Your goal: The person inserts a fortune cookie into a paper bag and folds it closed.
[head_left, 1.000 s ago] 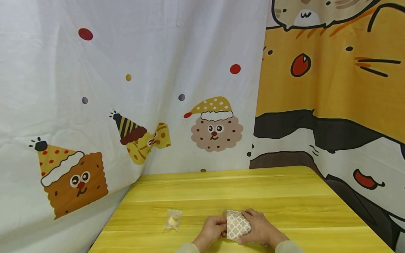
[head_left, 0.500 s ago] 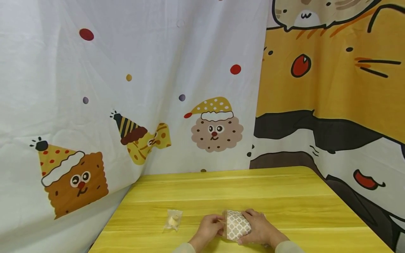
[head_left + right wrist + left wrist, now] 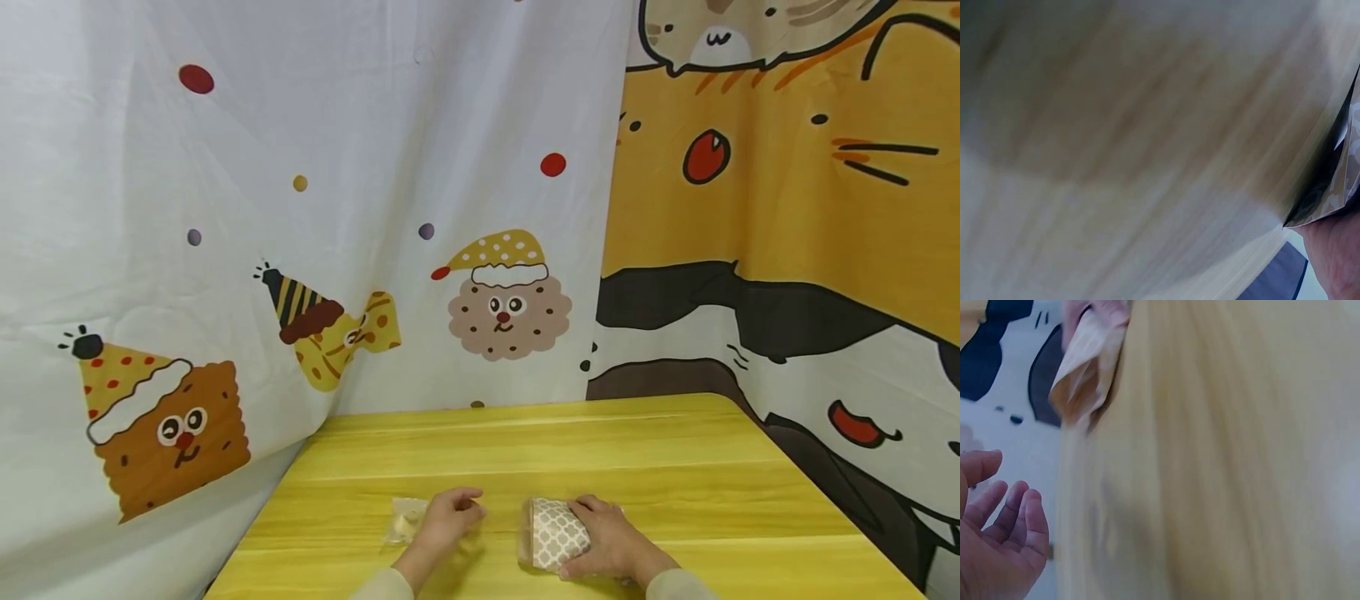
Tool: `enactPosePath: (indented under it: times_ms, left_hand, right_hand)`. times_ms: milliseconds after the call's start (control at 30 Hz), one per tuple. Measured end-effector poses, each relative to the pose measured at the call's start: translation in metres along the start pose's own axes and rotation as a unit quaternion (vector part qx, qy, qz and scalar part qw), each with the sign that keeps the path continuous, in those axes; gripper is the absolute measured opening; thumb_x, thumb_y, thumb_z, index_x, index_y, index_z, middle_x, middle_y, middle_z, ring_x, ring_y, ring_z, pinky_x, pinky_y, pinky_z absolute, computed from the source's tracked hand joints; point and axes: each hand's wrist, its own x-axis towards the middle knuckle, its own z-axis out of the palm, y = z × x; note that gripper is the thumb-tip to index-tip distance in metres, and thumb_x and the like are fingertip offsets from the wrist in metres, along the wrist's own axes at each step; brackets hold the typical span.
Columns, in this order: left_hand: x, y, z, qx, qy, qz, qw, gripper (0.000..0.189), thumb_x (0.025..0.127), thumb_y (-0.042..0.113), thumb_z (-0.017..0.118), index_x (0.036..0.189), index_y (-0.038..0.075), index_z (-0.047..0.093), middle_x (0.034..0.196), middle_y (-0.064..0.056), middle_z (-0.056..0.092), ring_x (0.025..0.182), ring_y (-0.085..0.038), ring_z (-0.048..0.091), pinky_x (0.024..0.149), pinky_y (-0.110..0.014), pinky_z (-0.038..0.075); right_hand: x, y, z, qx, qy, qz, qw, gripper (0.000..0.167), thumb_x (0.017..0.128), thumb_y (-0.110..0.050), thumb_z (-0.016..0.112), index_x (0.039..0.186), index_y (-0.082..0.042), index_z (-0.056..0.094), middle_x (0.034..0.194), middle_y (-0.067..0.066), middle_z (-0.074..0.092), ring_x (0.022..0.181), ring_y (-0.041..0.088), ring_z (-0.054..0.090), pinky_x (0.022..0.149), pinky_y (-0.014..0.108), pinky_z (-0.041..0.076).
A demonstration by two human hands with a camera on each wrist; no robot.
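Note:
A beige paper bag point(image 3: 557, 533) with a white trellis pattern lies on the table in front of the person. The right hand point(image 3: 611, 540) grips its right side, thumb on the near edge and fingers over the far one. In the left wrist view, the mouth of the bag point(image 3: 1082, 387) gapes and shows a brown inside; what it holds cannot be made out. Off to the left, the left hand point(image 3: 450, 521) is raised over the table with nothing in it, fingers loosely bent. Beside it lies a small clear packet point(image 3: 403, 523) with a pale yellow piece inside, partly covered by that hand.
A yellow wood-grain table point(image 3: 600, 450) spreads out below the hands. Behind it hangs a white curtain point(image 3: 360, 150) with cartoon biscuits, and an orange cartoon curtain point(image 3: 750, 208) closes off the right side.
The left hand has left the bag's open end and moved left to the small packet, its fingers now spread apart. The right hand still holds the bag in place.

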Motion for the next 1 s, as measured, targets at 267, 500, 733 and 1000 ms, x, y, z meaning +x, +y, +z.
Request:
enactPosePath:
  times_ms: [267, 500, 733, 1000]
  left_hand:
    - [-0.006, 0.003, -0.059, 0.07, 0.089, 0.01, 0.9935, 0.039, 0.093, 0.01, 0.069, 0.126, -0.008, 0.06, 0.102, -0.009, 0.063, 0.091, -0.019, 0.059, 0.077, -0.039, 0.054]
    - [-0.012, -0.012, -0.108, 0.088, 0.167, -0.031, 0.9815, 0.041, 0.093, 0.013, 0.069, 0.126, -0.009, 0.059, 0.104, -0.012, 0.062, 0.096, -0.025, 0.057, 0.08, -0.037, 0.052]
    - [-0.014, -0.031, -0.127, 0.076, 0.19, -0.076, 0.9759, 0.047, 0.089, 0.011, 0.072, 0.126, -0.014, 0.057, 0.098, -0.013, 0.063, 0.083, -0.024, 0.059, 0.068, -0.037, 0.053]
    - [-0.016, -0.043, -0.123, 0.058, 0.16, -0.102, 0.9801, 0.055, 0.091, 0.015, 0.071, 0.127, -0.019, 0.049, 0.081, -0.01, 0.059, 0.063, -0.014, 0.051, 0.051, -0.022, 0.043]
  right_hand:
    - [0.001, -0.001, 0.001, 0.004, -0.002, 0.006, 1.0, 0.112, 0.067, -0.068, 0.079, 0.144, 0.006, 0.044, 0.14, 0.022, 0.046, 0.125, 0.05, 0.044, 0.102, 0.076, 0.024]
    - [-0.001, -0.001, 0.001, 0.011, -0.006, 0.006, 0.9999, 0.111, 0.069, -0.066, 0.08, 0.145, 0.005, 0.044, 0.14, 0.021, 0.046, 0.125, 0.049, 0.044, 0.102, 0.075, 0.023]
    - [0.0, -0.002, -0.001, 0.011, -0.008, 0.01, 0.9999, 0.111, 0.068, -0.066, 0.08, 0.145, 0.005, 0.044, 0.14, 0.02, 0.046, 0.125, 0.049, 0.044, 0.103, 0.075, 0.023]
    - [-0.002, -0.002, -0.001, 0.005, -0.007, 0.011, 0.9999, 0.112, 0.068, -0.068, 0.079, 0.145, 0.005, 0.044, 0.14, 0.02, 0.046, 0.124, 0.049, 0.045, 0.102, 0.076, 0.022]
